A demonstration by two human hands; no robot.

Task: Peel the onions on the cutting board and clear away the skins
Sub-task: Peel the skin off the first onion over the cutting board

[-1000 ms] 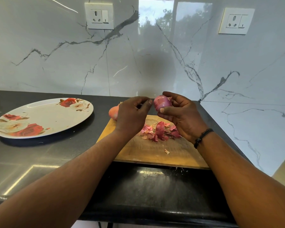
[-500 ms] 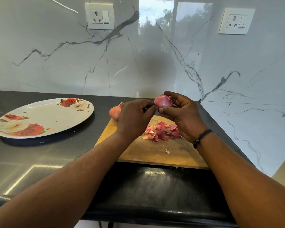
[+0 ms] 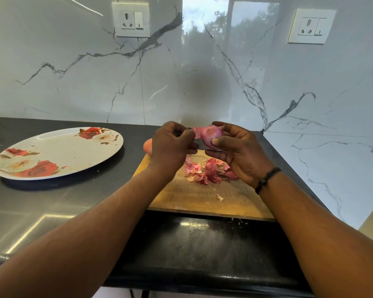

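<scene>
My right hand (image 3: pixel 237 151) grips a partly peeled purple onion (image 3: pixel 212 135) above the wooden cutting board (image 3: pixel 202 198). A strip of pink skin (image 3: pixel 196 132) still hangs from the onion's left side, and my left hand (image 3: pixel 172 147) pinches it. A heap of loose pink skins (image 3: pixel 205 171) lies on the board under my hands, with one small scrap (image 3: pixel 219 197) nearer me. A second onion (image 3: pixel 148 146), orange-skinned, sits at the board's far left corner, mostly hidden behind my left hand.
A large oval plate (image 3: pixel 58 151) with a red rose pattern rests on the dark counter (image 3: pixel 52 203) to the left. Marble walls close in behind and at the right, with two wall sockets (image 3: pixel 131 20) (image 3: pixel 311 26).
My left hand has pulled a strip of skin away from the onion toward the left. The onion has turned a little in my right hand.
</scene>
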